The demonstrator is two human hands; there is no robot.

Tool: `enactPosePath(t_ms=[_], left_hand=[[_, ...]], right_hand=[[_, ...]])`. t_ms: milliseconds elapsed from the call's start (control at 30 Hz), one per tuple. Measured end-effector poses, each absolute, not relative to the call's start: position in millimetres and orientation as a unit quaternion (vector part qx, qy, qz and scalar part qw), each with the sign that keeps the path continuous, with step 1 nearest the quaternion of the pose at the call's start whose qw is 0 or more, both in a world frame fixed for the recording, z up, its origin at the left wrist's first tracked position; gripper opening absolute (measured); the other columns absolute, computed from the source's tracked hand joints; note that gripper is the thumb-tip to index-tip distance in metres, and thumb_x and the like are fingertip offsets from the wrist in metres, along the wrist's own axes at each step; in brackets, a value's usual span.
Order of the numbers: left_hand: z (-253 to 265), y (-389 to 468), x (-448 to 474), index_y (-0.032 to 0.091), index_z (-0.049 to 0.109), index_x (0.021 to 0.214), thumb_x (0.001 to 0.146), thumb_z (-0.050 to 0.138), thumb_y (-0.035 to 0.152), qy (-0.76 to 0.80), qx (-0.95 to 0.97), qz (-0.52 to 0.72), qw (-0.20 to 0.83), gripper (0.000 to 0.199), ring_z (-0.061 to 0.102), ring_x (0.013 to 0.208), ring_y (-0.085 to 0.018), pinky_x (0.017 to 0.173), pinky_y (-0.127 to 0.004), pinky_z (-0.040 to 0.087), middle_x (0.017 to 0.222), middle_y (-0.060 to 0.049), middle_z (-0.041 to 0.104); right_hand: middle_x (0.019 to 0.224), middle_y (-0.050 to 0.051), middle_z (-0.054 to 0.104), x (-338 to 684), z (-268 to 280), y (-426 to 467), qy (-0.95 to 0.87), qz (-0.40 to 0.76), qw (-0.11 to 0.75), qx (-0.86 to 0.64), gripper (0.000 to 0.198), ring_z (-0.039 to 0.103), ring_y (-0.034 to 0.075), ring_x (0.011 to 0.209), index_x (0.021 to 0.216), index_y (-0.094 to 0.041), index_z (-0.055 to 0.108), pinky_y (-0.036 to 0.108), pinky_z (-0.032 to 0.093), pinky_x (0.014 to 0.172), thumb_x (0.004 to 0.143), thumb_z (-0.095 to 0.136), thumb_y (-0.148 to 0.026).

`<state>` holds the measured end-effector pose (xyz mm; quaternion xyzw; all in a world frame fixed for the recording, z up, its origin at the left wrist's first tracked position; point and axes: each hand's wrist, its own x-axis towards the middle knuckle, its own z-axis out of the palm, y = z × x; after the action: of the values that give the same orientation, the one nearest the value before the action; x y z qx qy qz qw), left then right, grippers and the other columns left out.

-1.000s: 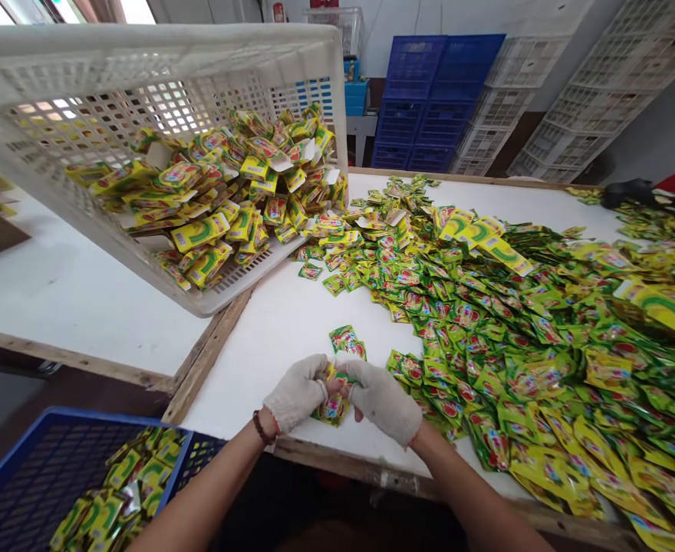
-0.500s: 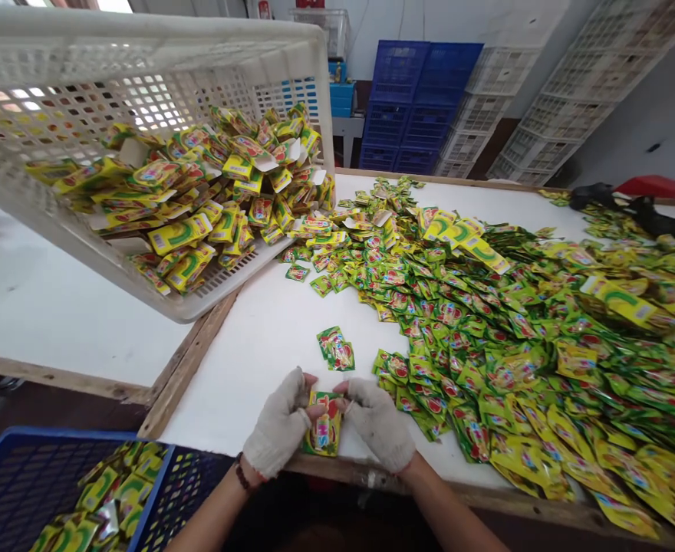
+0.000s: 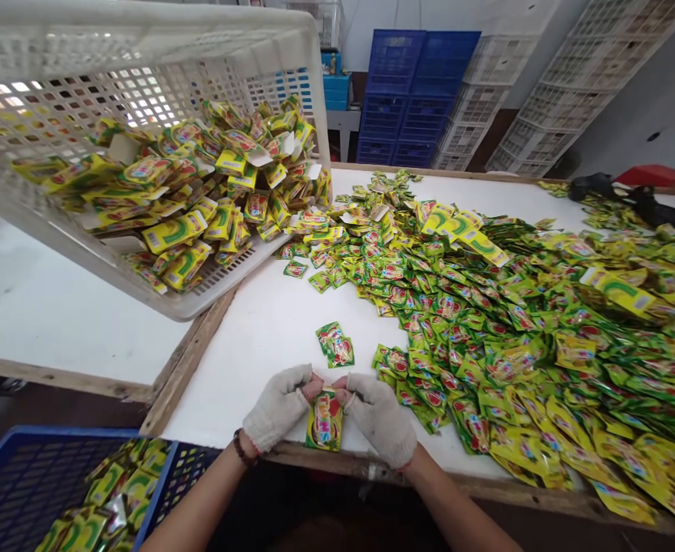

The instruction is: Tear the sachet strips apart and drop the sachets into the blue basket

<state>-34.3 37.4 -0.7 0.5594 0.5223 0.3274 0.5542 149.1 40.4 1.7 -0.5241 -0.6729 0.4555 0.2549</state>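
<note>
A small yellow-and-green printed box (image 3: 324, 423) with red fruit on its face stands at the table's front edge. My left hand (image 3: 280, 405), in a fingerless white glove, pinches its top edge from the left. My right hand (image 3: 379, 414), gloved the same way, pinches that top edge from the right, and the fingertips of both hands nearly meet. My fingers partly hide the box's upper end. Just beyond my hands, two overlapping green sachets (image 3: 336, 345) lie on the white tabletop (image 3: 274, 322).
A tilted white crate (image 3: 182, 307) of open-flapped boxes (image 3: 176, 230) rests at the left. A broad heap of sachets (image 3: 458, 322) covers the right side. Below left sits a blue crate (image 3: 4, 468) holding filled-looking boxes (image 3: 104, 491). Stacked blue crates (image 3: 412, 100) stand behind.
My fingers have moved up from the box's sides and face to its top edge, drawing closer together. More of the printed face now shows. The camera view has shifted slightly.
</note>
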Motion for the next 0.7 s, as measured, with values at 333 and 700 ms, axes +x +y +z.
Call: enactPosePath(t_ms=[333, 700], left_hand=[[13.0, 36.5, -43.3, 0.013, 0.055, 0.067, 0.083, 0.050, 0.041, 0.511, 0.608, 0.288, 0.535, 0.032, 0.045, 0.064, -0.011, 0.060, -0.022, 0.037, 0.064, 0.002, 0.050], [33.6, 14.2, -46.7, 0.019, 0.059, 0.094, 0.081, 0.045, 0.028, 0.595, 0.643, 0.248, 0.413, 0.021, 0.057, 0.081, -0.019, 0.075, -0.028, 0.046, 0.088, -0.003, 0.062]], right_hand=[[0.075, 0.003, 0.066, 149.4, 11.2, 41.2, -0.702, 0.434, 0.245, -0.508, 0.026, 0.057, 0.013, 0.070, 0.078, -0.018, 0.067, 0.024, 0.045, 0.070, 0.084, 0.046, -0.031], [0.094, 0.005, 0.067, 147.3, 2.7, 32.7, -0.673, 0.492, 0.274, -0.480, 0.028, 0.062, 0.014, 0.082, 0.104, -0.016, 0.063, 0.027, 0.051, 0.077, 0.080, 0.051, -0.026]])
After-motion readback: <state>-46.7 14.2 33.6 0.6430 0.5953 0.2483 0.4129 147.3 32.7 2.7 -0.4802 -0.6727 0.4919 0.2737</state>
